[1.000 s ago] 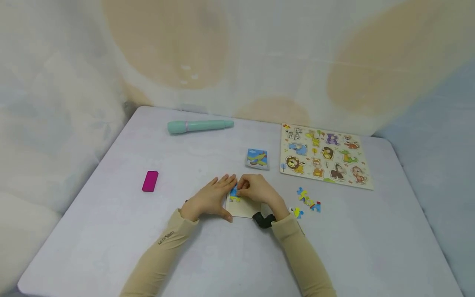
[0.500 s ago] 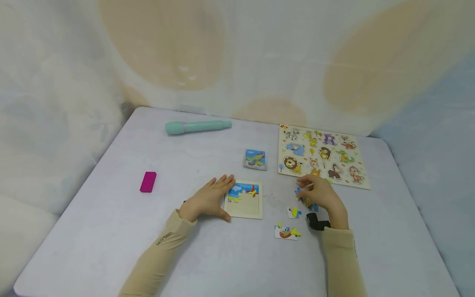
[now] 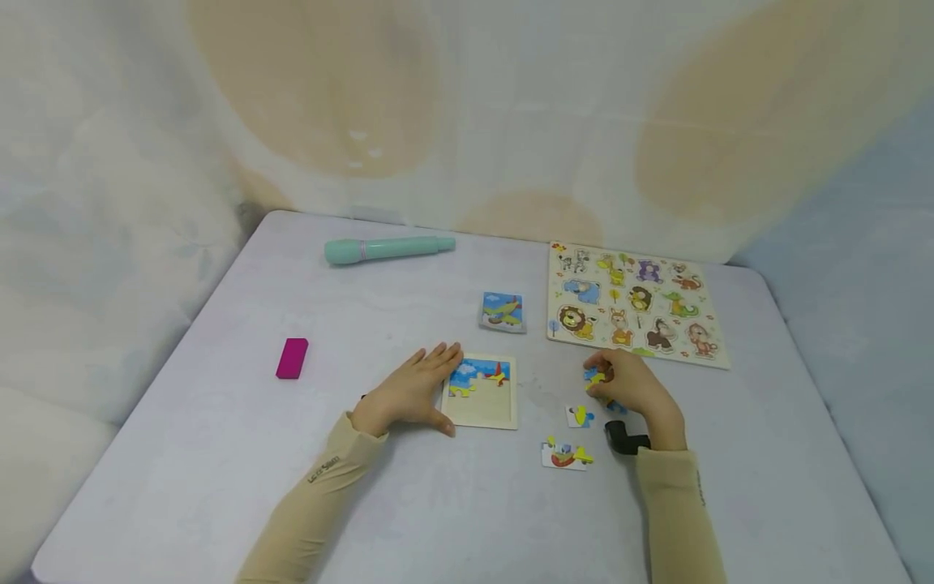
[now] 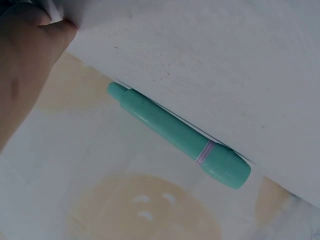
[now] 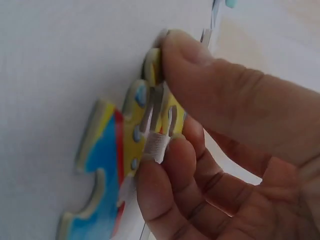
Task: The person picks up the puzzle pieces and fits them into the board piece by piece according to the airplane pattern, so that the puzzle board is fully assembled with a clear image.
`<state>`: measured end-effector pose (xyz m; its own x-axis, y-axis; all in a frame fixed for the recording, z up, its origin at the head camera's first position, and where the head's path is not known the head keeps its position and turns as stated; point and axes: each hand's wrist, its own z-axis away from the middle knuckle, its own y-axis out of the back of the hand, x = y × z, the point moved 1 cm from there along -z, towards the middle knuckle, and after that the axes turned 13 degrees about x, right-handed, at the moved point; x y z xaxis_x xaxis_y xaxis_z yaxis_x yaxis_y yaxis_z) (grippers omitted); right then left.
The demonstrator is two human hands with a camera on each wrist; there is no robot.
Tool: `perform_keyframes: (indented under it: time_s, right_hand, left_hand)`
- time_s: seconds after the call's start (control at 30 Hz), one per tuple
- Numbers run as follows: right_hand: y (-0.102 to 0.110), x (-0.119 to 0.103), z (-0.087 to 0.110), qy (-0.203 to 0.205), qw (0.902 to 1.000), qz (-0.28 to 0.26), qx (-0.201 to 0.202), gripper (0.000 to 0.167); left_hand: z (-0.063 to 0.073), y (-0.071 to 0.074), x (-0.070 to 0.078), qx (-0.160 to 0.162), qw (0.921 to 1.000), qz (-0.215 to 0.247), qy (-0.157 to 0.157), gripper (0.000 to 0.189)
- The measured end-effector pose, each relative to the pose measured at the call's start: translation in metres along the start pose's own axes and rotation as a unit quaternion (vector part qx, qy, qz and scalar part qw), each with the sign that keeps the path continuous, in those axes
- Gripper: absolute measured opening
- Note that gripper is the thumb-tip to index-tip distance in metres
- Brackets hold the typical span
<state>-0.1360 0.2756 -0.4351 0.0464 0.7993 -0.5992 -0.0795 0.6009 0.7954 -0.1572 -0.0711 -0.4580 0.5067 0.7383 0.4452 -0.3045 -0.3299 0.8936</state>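
On the pale table (image 3: 409, 503), the left edge of the puzzle tray (image 3: 487, 412) is touched by the left hand (image 3: 411, 396), spread flat, likely so that sliding is stopped. A blue and yellow piece (image 3: 594, 377) is pinched between thumb and fingertips of the right hand (image 3: 633, 387), seemingly by its sides; whether a second piece is caught too cannot be told. Other pieces (image 3: 567, 458) are laid near the tray, perhaps for easy reach.

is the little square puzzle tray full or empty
Partly filled: pieces cover the upper part of the puzzle tray, while its lower part is bare.
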Motion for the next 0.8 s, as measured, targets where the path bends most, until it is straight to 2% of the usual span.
perform_keyframes:
  time_s: [0.17, 0.33, 0.47, 0.67, 0.8]
  right_hand:
    - [0.001, 0.001, 0.001, -0.02, 0.9997, -0.008, 0.008, 0.025]
    - [0.003, 0.001, 0.001, -0.027, 0.9992, 0.014, 0.026, 0.037]
    - [0.002, 0.002, 0.0, -0.032, 0.9992, 0.014, 0.018, 0.04]
    - [-0.001, -0.003, -0.003, -0.018, 0.9996, 0.015, 0.018, 0.02]
    - [-0.008, -0.019, -0.009, 0.001, 0.9996, -0.014, 0.026, 0.025]
  left_hand:
    - [0.0, 0.002, 0.002, -0.001, 1.0, 0.003, -0.003, 0.122]
    - [0.0, 0.002, 0.002, 0.0, 1.0, -0.003, -0.004, 0.122]
    - [-0.001, 0.001, 0.001, -0.001, 1.0, -0.002, -0.005, 0.122]
    - [-0.001, 0.0, 0.0, -0.004, 1.0, -0.001, -0.005, 0.122]
    - [0.0, 0.0, -0.001, -0.002, 1.0, -0.003, -0.006, 0.122]
